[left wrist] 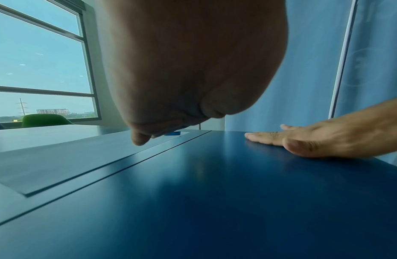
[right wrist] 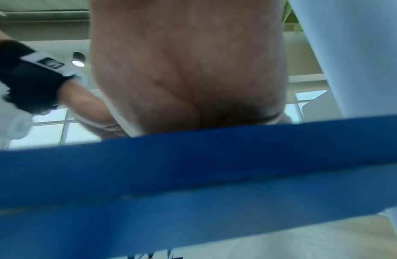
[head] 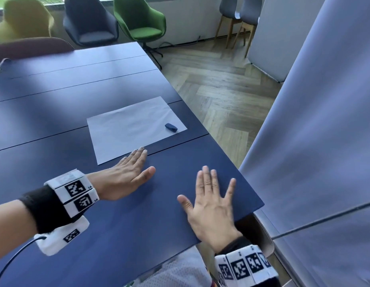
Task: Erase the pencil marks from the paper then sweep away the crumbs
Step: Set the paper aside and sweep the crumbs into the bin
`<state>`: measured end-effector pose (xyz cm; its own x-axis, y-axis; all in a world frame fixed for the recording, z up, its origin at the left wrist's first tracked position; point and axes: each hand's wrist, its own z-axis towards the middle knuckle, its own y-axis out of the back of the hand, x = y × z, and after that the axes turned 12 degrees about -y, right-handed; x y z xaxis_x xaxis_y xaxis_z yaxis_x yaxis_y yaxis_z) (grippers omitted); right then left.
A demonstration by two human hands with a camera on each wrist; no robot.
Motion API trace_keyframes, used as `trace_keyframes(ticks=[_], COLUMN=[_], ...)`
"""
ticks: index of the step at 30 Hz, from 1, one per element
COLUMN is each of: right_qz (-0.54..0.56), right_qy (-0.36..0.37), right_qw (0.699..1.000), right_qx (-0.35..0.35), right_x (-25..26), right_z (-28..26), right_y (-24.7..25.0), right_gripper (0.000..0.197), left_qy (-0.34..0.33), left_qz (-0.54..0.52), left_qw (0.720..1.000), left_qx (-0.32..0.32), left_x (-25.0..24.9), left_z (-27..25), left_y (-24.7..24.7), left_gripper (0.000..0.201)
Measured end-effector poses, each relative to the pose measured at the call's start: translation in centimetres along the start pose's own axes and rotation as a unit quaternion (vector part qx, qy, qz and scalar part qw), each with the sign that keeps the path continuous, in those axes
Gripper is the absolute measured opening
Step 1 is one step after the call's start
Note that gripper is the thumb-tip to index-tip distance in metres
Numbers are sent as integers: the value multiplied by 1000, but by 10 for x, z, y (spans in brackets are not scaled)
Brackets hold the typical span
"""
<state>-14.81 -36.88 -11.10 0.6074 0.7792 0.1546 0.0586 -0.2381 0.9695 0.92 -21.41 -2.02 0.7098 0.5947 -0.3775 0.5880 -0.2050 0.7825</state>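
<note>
A white sheet of paper (head: pixel 134 127) lies flat on the dark blue table (head: pixel 55 104); any pencil marks on it are too faint to make out. A small dark blue eraser (head: pixel 171 127) rests on the sheet's near right corner, also glimpsed in the left wrist view as the eraser (left wrist: pixel 173 133). My left hand (head: pixel 130 170) lies flat, fingers straight, its fingertips touching the paper's near edge. My right hand (head: pixel 211 201) lies flat with spread fingers on the bare table near the right edge, well short of the eraser. Neither hand holds anything.
The table's right edge (head: pixel 221 150) drops to a wooden floor. A pale partition (head: pixel 316 131) stands close on the right. Green (head: pixel 140 19), dark and yellow chairs stand beyond the far end. A cable (head: pixel 14 257) trails from my left wrist.
</note>
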Motion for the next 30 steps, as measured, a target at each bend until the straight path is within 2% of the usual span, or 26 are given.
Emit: trace_keyframes(ticks=[2,3,5,6,7,8,9,12,14,16,18,19,21,23,26,28,30], right_qz=[5,21,20,-3,-18,-23,-15,-17,8,49,27,7,-11,-2,10,-17,-7], right_qy=[-3,11,110,186,230,236,210,108,101,185,301,335,358,326,173,85,47], right_qw=[1000,1000,994,982,973,971,977,993,991,981,951,935,924,940,984,993,995], right_qx=[-8,-14,-11,-16,12,29,26,-49,-81,-44,59,118,137,97,-41,-78,-92], right_x=[2,11,38,49,58,59,53,30,32,66,114,133,148,130,63,18,-1], right_z=[1,-4,-27,-39,-50,-55,-54,-34,-31,-47,-76,-89,-97,-84,-51,-29,-20], right_y=[3,5,2,-8,-12,-12,-14,-19,-23,-20,-25,-26,-22,-27,-29,-25,-18], right_gripper=[95,93,85,82,81,82,82,84,84,84,94,102,108,98,81,84,87], left_qy=[10,6,-8,-9,-9,-9,-9,1,14,18,17,18,20,29,54,61,61], left_qz=[-8,-8,-2,0,4,7,7,-8,-16,-11,-1,6,11,12,3,-2,-8], left_qw=[1000,1000,1000,1000,1000,1000,1000,1000,999,999,1000,1000,1000,999,998,998,998], left_qx=[3,3,7,11,11,8,3,-19,-27,-29,-25,-21,-15,-17,-21,-18,-17], left_x=[-1,-2,-3,-3,-3,-2,-2,3,6,8,9,10,11,13,20,26,29], left_z=[-2,-2,0,1,1,1,-1,-11,-17,-19,-20,-21,-24,-30,-41,-47,-49], left_y=[0,0,0,0,1,3,5,13,17,21,22,23,25,26,26,24,22], left_gripper=[93,99,125,135,138,138,136,122,113,121,134,138,135,121,97,98,103])
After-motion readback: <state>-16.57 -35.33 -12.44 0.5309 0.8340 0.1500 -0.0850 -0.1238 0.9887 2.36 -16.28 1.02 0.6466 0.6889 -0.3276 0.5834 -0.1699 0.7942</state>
